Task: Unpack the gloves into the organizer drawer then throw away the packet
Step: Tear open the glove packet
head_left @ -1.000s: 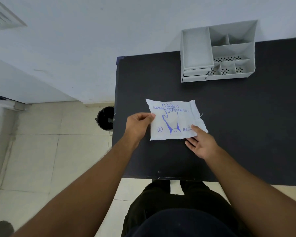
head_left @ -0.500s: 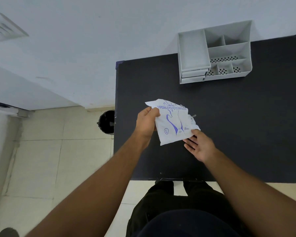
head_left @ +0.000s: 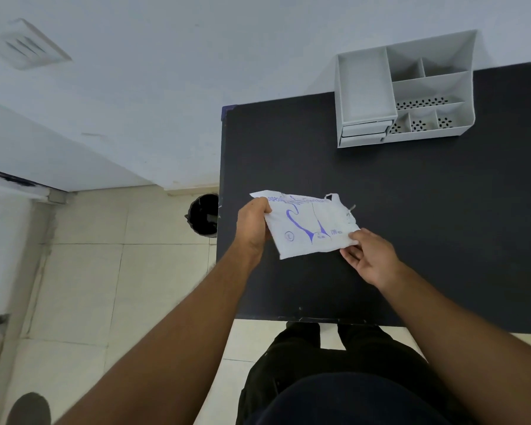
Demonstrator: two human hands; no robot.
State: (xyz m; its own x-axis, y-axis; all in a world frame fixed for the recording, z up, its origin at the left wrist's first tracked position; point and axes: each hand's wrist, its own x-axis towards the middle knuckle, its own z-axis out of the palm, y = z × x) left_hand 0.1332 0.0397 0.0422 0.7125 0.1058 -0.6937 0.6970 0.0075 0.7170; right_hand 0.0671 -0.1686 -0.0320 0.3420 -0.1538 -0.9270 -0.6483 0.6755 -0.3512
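A white glove packet (head_left: 307, 227) with blue print hangs lifted a little above the black table (head_left: 411, 210), held between both hands. My left hand (head_left: 252, 225) grips its left edge. My right hand (head_left: 367, 256) pinches its lower right corner. The packet's right end looks torn and frayed. A grey desk organizer (head_left: 403, 90) stands at the table's far side, with an open top tray on its left over two shut drawers (head_left: 364, 133). No loose gloves are visible.
A black waste bin (head_left: 203, 214) stands on the tiled floor just left of the table, beside the white wall. My legs are at the table's near edge. A dark round object (head_left: 28, 407) lies on the floor at the bottom left.
The packet lay flat on the table one second ago. My left hand lifted its left edge, and my right hand has moved from resting on it to pinching its right corner.
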